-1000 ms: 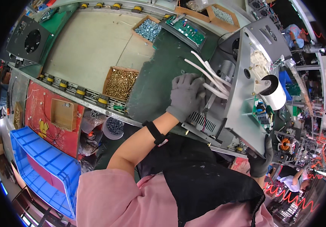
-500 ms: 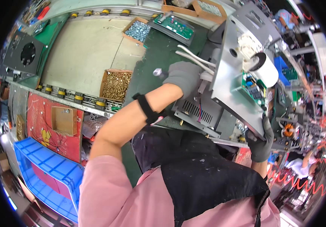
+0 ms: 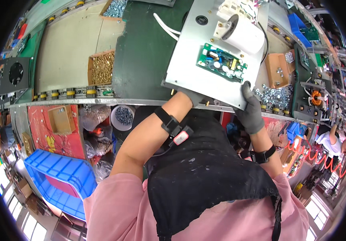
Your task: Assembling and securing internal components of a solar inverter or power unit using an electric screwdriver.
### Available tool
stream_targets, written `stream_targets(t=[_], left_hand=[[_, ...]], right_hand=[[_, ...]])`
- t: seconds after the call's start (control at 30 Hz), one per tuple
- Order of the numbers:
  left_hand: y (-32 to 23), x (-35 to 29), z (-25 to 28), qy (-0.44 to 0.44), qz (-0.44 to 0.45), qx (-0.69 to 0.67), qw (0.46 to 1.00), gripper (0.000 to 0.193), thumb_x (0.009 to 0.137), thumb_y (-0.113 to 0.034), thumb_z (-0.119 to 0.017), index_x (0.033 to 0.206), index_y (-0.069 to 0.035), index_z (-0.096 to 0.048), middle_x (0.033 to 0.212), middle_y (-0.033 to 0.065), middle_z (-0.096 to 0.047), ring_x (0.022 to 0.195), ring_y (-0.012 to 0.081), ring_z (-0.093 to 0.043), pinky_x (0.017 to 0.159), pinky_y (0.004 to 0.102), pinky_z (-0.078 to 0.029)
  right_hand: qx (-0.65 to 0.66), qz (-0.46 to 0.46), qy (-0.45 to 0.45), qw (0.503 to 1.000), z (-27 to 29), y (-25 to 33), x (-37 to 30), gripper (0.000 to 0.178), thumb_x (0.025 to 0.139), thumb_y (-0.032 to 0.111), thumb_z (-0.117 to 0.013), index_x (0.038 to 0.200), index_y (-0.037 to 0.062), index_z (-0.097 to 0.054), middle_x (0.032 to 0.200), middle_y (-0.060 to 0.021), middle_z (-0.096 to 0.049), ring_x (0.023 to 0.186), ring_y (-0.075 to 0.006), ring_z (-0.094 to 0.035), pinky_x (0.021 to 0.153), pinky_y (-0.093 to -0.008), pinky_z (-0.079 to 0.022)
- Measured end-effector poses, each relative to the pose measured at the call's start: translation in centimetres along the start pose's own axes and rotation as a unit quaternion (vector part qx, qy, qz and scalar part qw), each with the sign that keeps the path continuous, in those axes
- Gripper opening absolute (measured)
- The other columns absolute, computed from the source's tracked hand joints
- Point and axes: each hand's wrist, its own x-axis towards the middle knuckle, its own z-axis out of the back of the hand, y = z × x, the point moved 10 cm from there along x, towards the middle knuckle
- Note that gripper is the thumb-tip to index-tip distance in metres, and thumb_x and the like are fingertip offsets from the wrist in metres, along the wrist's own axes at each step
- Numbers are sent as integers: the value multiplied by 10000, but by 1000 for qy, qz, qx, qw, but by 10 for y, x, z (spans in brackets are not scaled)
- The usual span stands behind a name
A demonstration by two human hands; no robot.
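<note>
A silvery metal panel (image 3: 185, 60) lies nearly flat over the bench before me. It carries a green circuit board (image 3: 222, 64), a large white cylinder (image 3: 245, 38) and white terminal blocks (image 3: 237, 10). My right hand (image 3: 251, 112), in a grey glove, grips the panel's near right corner, thumb on top. My left hand (image 3: 196, 97), gloved too, reaches under the near edge, so its fingers are hidden. Two white cables (image 3: 165, 26) stick out past the panel's left side. A darker metal part (image 3: 173, 85) shows below its left corner.
Left on the bench stands a box of brass standoffs (image 3: 102, 69), with a box of silvery screws (image 3: 114, 8) behind it. Loose screws (image 3: 275, 96) lie right of the panel beside a cardboard box (image 3: 276, 70). A blue crate (image 3: 60, 180) sits lower left.
The panel has swung down from a steep tilt to nearly flat, its board side now facing up. My left hand has gone from beside the cables to beneath the near edge.
</note>
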Motion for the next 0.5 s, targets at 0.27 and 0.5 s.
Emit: stream_targets(t=[0.27,0.5], left_hand=[[-1,1,-1,-66,-83,154,982,222,957,-206,-427,1108,-70,-516,1046,74,-585,961,172,-589,768,324,-516],[-17,-1,0,-105,-133,219,961,238,957,-203,-424,1132,-65,-509,1069,78,-583,967,175,-589,774,324,-513]], right_hand=[[-489,211,87,842,-5,-20,-2,499,798,146,-675,1229,19,-455,1121,-155,-572,1058,-355,-525,926,-399,-416],[-596,469,131,639,-48,5,-24,270,801,248,-665,997,67,-618,866,-105,-615,819,-268,-588,739,-364,-461]])
